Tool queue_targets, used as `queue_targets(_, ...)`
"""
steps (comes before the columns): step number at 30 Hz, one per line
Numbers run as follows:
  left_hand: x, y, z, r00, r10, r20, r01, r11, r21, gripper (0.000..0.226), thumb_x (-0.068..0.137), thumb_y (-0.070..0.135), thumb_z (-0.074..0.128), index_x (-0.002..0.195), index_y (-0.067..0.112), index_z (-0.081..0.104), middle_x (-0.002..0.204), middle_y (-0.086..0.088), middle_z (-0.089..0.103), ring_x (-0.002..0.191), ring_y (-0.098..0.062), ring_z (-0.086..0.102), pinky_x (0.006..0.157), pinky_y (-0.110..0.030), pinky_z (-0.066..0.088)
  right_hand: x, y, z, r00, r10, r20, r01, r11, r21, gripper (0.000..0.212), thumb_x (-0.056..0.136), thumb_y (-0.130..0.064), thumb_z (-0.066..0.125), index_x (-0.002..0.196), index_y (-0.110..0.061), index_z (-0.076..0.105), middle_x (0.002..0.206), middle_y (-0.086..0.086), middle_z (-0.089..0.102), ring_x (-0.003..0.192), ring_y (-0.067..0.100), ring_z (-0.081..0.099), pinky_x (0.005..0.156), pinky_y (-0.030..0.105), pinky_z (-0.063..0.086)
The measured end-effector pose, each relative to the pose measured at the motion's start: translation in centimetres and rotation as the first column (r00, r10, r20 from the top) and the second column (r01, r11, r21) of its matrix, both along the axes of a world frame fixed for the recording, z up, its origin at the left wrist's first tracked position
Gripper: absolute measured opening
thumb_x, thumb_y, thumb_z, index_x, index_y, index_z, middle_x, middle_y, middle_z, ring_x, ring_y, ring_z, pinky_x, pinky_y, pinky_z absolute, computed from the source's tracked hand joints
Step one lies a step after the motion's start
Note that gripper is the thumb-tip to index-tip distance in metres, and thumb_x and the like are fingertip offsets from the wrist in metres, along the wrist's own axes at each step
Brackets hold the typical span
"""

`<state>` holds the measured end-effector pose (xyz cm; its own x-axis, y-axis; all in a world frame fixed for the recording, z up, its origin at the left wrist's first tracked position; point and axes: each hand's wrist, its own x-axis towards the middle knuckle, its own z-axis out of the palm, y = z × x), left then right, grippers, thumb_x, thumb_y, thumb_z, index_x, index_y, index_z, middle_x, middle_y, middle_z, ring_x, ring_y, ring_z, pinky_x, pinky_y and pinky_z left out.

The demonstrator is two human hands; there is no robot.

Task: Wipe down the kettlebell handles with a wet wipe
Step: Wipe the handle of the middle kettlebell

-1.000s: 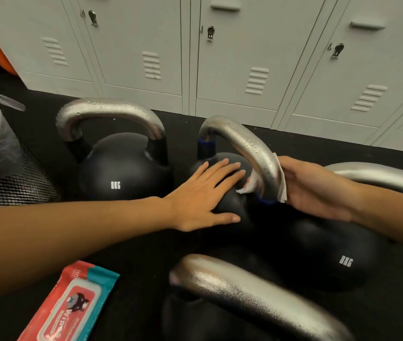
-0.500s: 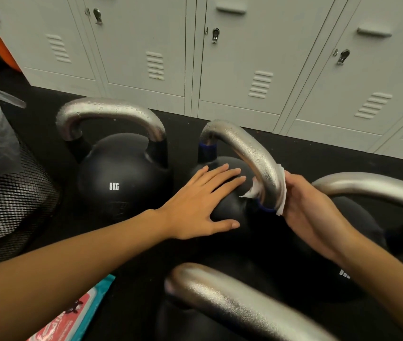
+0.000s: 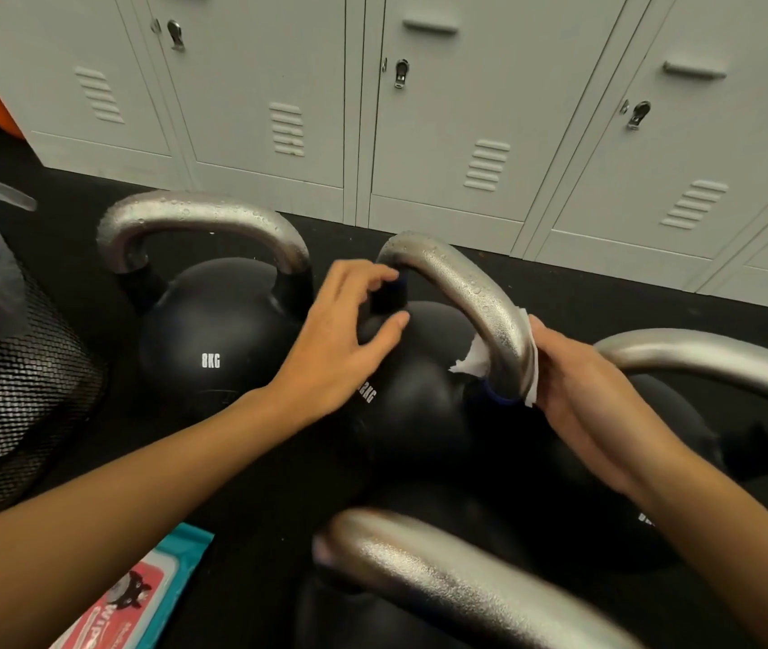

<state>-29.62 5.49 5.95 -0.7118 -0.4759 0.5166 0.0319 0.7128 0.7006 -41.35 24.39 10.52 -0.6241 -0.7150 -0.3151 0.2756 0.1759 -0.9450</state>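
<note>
Lockers (image 3: 443, 110) behind; wipe (image 3: 475, 356) seemingly under right hand (image 3: 578, 405).

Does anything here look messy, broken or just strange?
Nothing looks broken. The only oddity: water droplets bead on the middle kettlebell's handle and its neighbour's, likely from wiping. The wet wipe wraps the handle's right leg.

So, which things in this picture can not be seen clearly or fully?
- Wet wipe: head view, mostly hidden by the middle handle and the right hand.
- Weight print on the middle kettlebell: partly covered by the left hand.
- Wipes pack: cut by the bottom edge.
- Nearest handle: blurred.
</note>
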Motion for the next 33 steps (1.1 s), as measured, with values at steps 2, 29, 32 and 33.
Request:
queue_targets(2, -0.3, 0.0, 1.2, 0.998, 0.04, -0.053, -0.041, 0.999, -0.024, 0.043, 0.088, 0.016, 0.067, 0.128, 0.011, 0.051, 0.123, 0.0, 0.044, 0.116, -0.005, 0.046, 0.103, -0.024, 0.041, -0.3, -0.5, 0.8, 0.996, -0.004, -0.085, 0.005, 1.0, 0.013, 0.049, 0.104, -0.035, 0.038, 0.108, 0.002, 0.07, 0.108, 0.021, 0.072, 0.109, 0.032, 0.066, 0.104, 0.04, 0.047)
queue_targets(29, 0.8, 1.3, 0.3, 0.959, -0.071, 0.276, 0.215, 0.815, -0.538, 0.066, 0.099, 0.036, 0.042, 0.155, 0.017, 0.014, 0.162, -0.001, 0.012, 0.149, -0.012, 0.007, 0.122, -0.043, 0.007, -0.3, -1.5, 0.1, 0.969, -0.085, -0.233, 0.109, 0.99, 0.091, 0.04, 0.099, -0.038, 0.049, 0.096, -0.003, 0.07, 0.095, 0.021, 0.068, 0.09, 0.031, 0.063, 0.089, 0.043, 0.048)
queue_targets(32, 0.8, 1.2, 0.2, 0.956, -0.075, 0.284, 0.219, 0.825, -0.521, 0.064, 0.1, 0.038, 0.039, 0.155, 0.019, 0.012, 0.162, 0.001, 0.01, 0.149, -0.01, 0.005, 0.122, -0.04, 0.005, 0.0, -2.8, 0.9, 0.931, -0.063, -0.361, 0.104, 0.99, 0.096, 0.045, 0.103, -0.04, 0.042, 0.089, -0.008, 0.07, 0.081, 0.012, 0.067, 0.076, 0.023, 0.062, 0.076, 0.035, 0.046)
queue_targets(33, 0.8, 1.3, 0.2, 0.956, -0.078, 0.284, 0.22, 0.828, -0.515, 0.063, 0.101, 0.039, 0.038, 0.155, 0.02, 0.011, 0.162, 0.002, 0.01, 0.149, -0.01, 0.005, 0.122, -0.039, 0.005, 0.2, -2.7, 0.7, 0.922, -0.06, -0.382, 0.1, 0.991, 0.087, 0.045, 0.104, -0.041, 0.04, 0.09, -0.009, 0.069, 0.081, 0.009, 0.067, 0.077, 0.022, 0.063, 0.076, 0.035, 0.046)
